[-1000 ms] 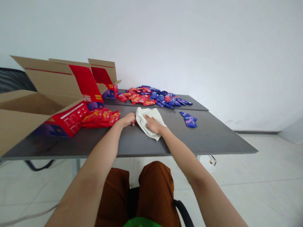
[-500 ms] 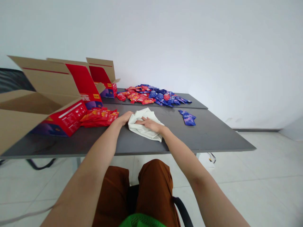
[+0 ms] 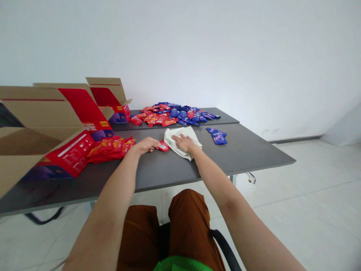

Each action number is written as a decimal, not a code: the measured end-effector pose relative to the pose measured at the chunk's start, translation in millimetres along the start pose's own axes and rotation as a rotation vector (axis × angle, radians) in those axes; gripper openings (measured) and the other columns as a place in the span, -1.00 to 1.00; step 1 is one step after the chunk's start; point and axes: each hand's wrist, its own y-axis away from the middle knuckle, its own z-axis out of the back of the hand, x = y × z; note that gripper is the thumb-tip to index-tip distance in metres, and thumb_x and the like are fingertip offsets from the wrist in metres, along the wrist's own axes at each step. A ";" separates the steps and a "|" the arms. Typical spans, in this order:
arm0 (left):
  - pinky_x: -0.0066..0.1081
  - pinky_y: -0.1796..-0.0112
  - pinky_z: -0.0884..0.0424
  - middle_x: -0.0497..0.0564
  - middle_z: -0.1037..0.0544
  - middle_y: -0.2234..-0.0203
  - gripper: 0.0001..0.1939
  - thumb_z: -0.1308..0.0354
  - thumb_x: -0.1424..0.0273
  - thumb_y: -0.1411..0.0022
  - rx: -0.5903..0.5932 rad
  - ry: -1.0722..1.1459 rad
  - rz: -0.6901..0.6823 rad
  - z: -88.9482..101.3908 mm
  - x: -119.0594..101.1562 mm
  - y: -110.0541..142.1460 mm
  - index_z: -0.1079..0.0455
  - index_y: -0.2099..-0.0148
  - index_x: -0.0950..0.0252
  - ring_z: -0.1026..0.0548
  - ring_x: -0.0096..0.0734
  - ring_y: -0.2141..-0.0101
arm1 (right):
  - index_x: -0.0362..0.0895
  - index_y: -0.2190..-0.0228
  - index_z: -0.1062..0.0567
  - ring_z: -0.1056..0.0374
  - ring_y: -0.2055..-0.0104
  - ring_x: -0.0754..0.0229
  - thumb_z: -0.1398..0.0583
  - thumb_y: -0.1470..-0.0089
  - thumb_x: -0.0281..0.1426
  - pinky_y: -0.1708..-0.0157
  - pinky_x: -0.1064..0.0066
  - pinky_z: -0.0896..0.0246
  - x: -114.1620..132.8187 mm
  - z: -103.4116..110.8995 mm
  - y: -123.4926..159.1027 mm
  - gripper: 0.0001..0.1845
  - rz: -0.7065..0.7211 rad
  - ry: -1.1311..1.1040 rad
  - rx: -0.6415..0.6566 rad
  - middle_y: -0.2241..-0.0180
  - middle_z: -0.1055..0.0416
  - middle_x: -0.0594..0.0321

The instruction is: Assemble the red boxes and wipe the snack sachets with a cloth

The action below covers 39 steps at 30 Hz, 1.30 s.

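Note:
My left hand pinches one end of a small red packet just left of a white cloth. The packet's right end touches or lies close to the cloth's left edge. Spread flat, my right hand rests on top of the cloth, pressing it to the dark table. To the left of my left hand lies a stack of red packets. Beyond the cloth is a mixed heap of red packets and blue packets.
Open red cardboard boxes with raised flaps stand along the left side, another box farther back. A few blue packets lie right of the cloth. The table's right corner juts over the floor. A white wall closes off the back.
My left hand has left the cloth's edge and now grips a red packet drawn out beside it. My right hand stays flat on the cloth. The view has turned slightly.

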 end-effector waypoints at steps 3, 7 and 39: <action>-0.53 0.65 -0.01 -0.13 -0.33 0.73 -0.74 -0.31 0.29 0.16 -0.103 -0.063 -0.044 -3.0 3.2 3.9 -0.49 0.43 0.39 -0.12 -0.64 0.70 | 0.00 -0.33 -0.06 0.24 -0.40 -0.03 0.25 -0.30 -0.30 -0.32 -0.09 0.37 -3.3 -3.0 0.2 -0.39 -0.071 0.025 -0.054 -0.37 0.09 0.42; -0.51 0.60 -0.04 -0.14 -0.33 0.74 -0.74 -0.22 0.27 0.06 -0.328 -0.275 -0.126 -11.2 5.0 3.0 -0.53 0.37 0.37 -0.20 -0.56 0.68 | -0.02 -0.32 -0.08 0.20 -0.39 -0.03 0.24 -0.29 -0.29 -0.31 -0.08 0.33 -5.0 -6.9 -1.1 -0.38 -0.088 0.033 -0.086 -0.36 0.08 0.40; -0.29 0.32 -0.31 0.39 -0.47 0.41 -0.63 0.14 0.61 -0.26 -0.840 -1.101 0.136 -52.5 -8.2 -4.5 -0.53 0.25 0.58 -0.52 0.05 0.25 | 0.01 -0.28 -0.17 0.13 -0.38 -0.04 0.19 -0.27 -0.25 -0.30 -0.09 0.28 -5.0 -6.2 0.5 -0.40 -0.096 0.023 -0.113 -0.35 0.02 0.38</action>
